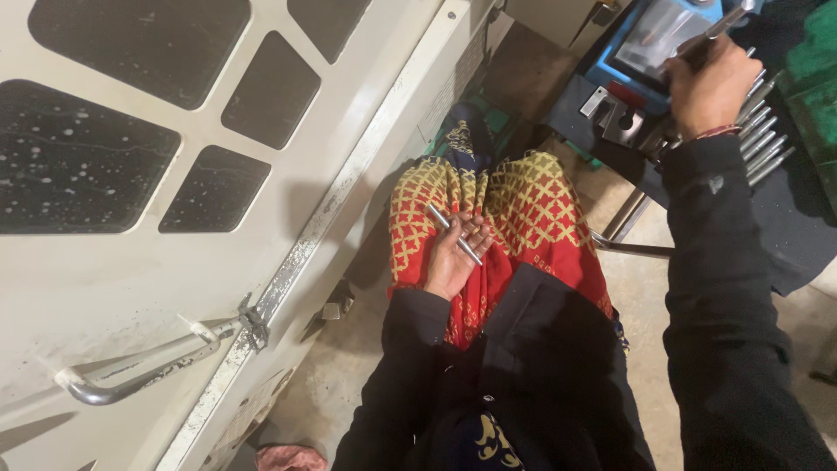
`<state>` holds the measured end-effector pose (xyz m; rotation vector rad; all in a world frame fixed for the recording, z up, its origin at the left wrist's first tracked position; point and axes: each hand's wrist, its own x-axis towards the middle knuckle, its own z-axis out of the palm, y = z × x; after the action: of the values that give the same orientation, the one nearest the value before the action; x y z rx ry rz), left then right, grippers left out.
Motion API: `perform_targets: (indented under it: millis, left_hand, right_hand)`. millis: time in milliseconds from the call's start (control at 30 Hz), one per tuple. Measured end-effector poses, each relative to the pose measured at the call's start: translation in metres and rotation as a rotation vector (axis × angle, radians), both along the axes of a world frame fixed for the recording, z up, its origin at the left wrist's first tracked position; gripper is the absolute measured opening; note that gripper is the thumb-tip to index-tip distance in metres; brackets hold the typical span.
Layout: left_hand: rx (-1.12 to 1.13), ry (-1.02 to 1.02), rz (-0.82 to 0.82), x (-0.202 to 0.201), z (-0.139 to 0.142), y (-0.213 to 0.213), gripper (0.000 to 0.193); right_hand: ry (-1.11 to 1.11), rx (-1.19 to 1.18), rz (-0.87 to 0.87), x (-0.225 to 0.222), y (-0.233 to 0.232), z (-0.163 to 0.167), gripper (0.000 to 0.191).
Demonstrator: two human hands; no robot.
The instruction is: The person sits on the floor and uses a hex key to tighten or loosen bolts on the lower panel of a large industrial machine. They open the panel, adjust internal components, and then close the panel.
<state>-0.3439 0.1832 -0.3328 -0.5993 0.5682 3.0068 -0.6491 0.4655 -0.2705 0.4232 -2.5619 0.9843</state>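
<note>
My left hand rests palm up on my lap, over red cloth with a yellow lattice pattern. A slim metal rod lies across its fingers, loosely held. My right hand reaches up to the far right and grips another metal rod by its dark handle end, tip pointing at a blue device with a glass top. A row of several similar rods lies just right of that hand on a dark surface.
A large cream machine door with dark window panels and a metal handle fills the left. Small metal blocks sit below the blue device. A green part stands at the far right. Concrete floor shows below.
</note>
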Motion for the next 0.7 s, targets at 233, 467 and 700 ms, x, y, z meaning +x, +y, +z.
perform_targets:
  millis: [233, 467, 700]
  left_hand:
    - [-0.008, -0.003, 0.006, -0.002, 0.003, 0.0, 0.021]
    - [-0.011, -0.009, 0.02, -0.002, 0.005, 0.0, 0.02]
    - [-0.013, -0.034, 0.029, -0.002, 0.004, -0.001, 0.018]
  right_hand:
    - [0.092, 0.02, -0.012, -0.01, -0.003, 0.006, 0.012]
    - [0.13, 0.0, 0.023, -0.015, -0.005, 0.01, 0.013]
    - [0.133, 0.01, 0.016, -0.023, -0.006, 0.01, 0.014]
